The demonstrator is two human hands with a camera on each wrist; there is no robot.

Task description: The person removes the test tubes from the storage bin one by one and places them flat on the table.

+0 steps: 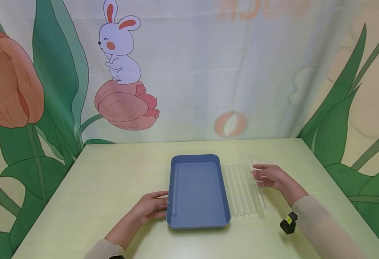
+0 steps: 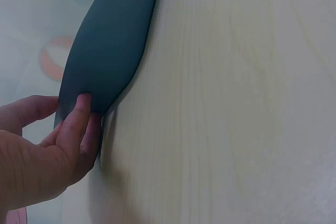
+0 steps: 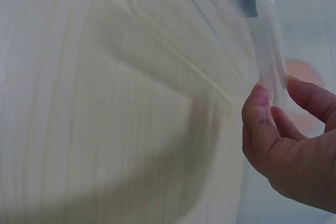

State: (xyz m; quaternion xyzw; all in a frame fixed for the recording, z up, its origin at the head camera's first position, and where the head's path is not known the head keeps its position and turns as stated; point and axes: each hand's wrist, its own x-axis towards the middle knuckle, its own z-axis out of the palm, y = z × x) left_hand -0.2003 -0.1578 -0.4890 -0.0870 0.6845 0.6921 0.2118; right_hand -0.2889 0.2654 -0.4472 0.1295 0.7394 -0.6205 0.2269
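A blue rectangular tray (image 1: pixel 198 227) lies on the table. Along its inner left side is one clear test tube (image 1: pixel 174 194). My left hand (image 1: pixel 152 208) rests its fingertips against the tray's left outer wall; the left wrist view shows those fingers (image 2: pixel 76 124) touching the wall. To the tray's right lie several clear test tubes (image 1: pixel 239 190) side by side, with their rounded ends toward me. Over the right edge of this row, my right hand (image 1: pixel 270 176) pinches another clear test tube (image 3: pixel 260 40) between thumb and fingers, lifted off the table.
The pale wooden table (image 1: pixel 127 165) extends on both sides of the tray. A printed curtain (image 1: pixel 189 72) with a rabbit and tulips hangs behind its far edge. A small black device (image 1: pixel 288 223) sits at the right wrist.
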